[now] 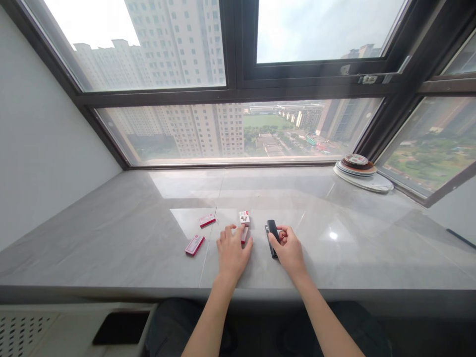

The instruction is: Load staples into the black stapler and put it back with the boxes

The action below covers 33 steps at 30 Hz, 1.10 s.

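My right hand (288, 248) is closed around a black stapler (272, 233) that rests on the grey stone sill (148, 258). My left hand (232, 250) lies palm down with fingers spread, its fingertips over a small red box (244, 234). Just beyond that box stands a white-and-red staple box (244, 217). Two more flat red boxes lie to the left, one (207, 220) farther back and another (195, 245) nearer me.
A stack of plates (360, 168) sits at the sill's far right corner by the window. A large window runs along the back of the sill, a grey wall closes the left side. A white vented panel (55, 329) lies below the sill's front edge.
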{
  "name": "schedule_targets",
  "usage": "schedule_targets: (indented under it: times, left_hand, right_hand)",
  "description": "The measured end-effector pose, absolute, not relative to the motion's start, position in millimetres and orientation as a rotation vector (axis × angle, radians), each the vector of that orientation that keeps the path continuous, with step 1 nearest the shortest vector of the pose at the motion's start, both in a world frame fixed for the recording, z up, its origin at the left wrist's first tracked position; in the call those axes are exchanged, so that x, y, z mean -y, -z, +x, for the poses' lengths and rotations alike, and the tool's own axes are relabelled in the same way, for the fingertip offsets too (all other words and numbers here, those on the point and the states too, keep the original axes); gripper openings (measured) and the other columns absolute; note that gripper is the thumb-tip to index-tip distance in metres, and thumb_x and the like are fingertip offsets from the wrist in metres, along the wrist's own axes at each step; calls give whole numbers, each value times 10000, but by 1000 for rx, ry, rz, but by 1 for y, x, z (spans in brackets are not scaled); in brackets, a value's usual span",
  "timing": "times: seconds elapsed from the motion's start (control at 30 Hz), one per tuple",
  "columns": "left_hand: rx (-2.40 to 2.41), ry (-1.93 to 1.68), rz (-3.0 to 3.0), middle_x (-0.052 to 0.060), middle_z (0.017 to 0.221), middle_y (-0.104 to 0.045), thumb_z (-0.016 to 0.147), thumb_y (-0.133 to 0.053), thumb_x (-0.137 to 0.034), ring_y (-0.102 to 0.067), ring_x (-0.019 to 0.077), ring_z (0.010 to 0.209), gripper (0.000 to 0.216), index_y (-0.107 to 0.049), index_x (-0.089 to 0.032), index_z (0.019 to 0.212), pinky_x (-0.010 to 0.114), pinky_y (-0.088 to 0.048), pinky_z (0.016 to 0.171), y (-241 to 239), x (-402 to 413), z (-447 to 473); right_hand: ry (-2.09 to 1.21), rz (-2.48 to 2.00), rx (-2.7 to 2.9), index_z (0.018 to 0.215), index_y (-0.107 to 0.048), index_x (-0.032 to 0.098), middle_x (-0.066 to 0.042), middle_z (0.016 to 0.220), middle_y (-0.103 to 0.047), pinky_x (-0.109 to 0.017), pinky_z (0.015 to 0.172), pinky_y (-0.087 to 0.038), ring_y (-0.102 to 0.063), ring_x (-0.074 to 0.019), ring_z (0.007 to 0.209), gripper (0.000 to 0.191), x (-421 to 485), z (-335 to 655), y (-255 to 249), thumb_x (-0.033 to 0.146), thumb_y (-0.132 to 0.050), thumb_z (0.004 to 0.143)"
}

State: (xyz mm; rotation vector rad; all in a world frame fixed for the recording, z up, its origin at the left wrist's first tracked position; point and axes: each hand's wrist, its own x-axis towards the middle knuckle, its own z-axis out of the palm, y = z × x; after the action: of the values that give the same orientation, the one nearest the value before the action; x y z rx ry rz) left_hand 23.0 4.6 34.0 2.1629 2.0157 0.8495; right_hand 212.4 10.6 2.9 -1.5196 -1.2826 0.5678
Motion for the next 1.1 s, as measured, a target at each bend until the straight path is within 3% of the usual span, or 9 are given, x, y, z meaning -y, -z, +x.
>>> schedule_targets:
  times: [0.13, 0.27, 0.43, 0.63, 0.73, 0.83, 1.03, 1.1]
  left_hand:
    - [-2037, -802, 2127, 103, 1204, -596, 954, -591, -394, -534, 310, 1160, 366, -603, -251, 1291, 452, -440, 973, -30, -2, 11]
    - [-1699, -721, 2305, 51, 1283, -600, 899, -672, -371, -541, 292, 1209, 344, -632, -349, 1239, 463, -425, 1051, -33, 17, 2]
    - [-1491, -633, 2428, 29, 1614, -388, 877, -710, -491, -315, 337, 1505, 630, -492, -401, 1462, 564, -268, 1223, -35, 30, -6]
    - [-1535, -580, 2424, 54, 1619, -415, 927, -656, -478, -331, 324, 1523, 612, -471, -363, 1498, 598, -190, 1263, -29, 28, -17]
    - [-1539, -610, 2428, 40, 1655, -360, 943, -640, -466, -301, 317, 1543, 613, -442, -385, 1517, 596, -219, 1259, -31, 30, -18]
    - [-1521, -609, 2431, 16, 1655, -363, 966, -613, -442, -266, 301, 1561, 492, -514, -392, 1445, 591, -250, 1254, -34, 31, -18]
    - [-1521, -625, 2347, 9, 1659, -354, 950, -633, -393, -289, 266, 1556, 302, -622, -350, 1249, 567, -227, 1271, -32, 28, -20]
    - [-1520, -629, 2306, 6, 1661, -350, 936, -646, -384, -300, 258, 1552, 308, -626, -350, 1241, 558, -207, 1279, -32, 27, -20]
  right_hand:
    - [-345, -1552, 1481, 1105, -698, 207, -68, 983, -679, -341, 807, -519, -613, -215, 824, 308, -9, 220, -16, 401, -619, 879]
    - [-352, -1492, 1711, 1149, -727, 237, -78, 1098, -694, -379, 976, -486, -622, -254, 1067, 290, -14, 219, -35, 279, -579, 904]
    - [-501, -1395, 1872, 1224, -697, 267, -62, 1159, -689, -369, 989, -481, -633, -239, 1086, 309, -14, 183, -53, 288, -603, 931]
    - [-422, -1457, 1744, 1026, -687, 240, -58, 1036, -713, -448, 1076, -405, -633, -250, 1014, 208, -15, 128, -54, 338, -734, 849]
    - [-574, -1449, 1503, 990, -683, 240, -44, 1012, -725, -430, 1008, -453, -643, -239, 968, 224, -22, 127, -56, 382, -743, 827]
    - [-889, -1273, 1118, 1047, -665, 220, -59, 1022, -733, -352, 843, -529, -659, -223, 928, 335, -28, 150, -58, 482, -711, 844]
    - [-1218, -1082, 618, 1055, -668, 207, -107, 1233, -703, -348, 810, -614, -649, -258, 1155, 336, -12, 229, -36, 501, -628, 899]
    - [-1251, -1247, 653, 1075, -676, 205, -110, 1189, -711, -340, 742, -630, -704, -243, 1017, 376, -1, 252, -28, 532, -652, 892]
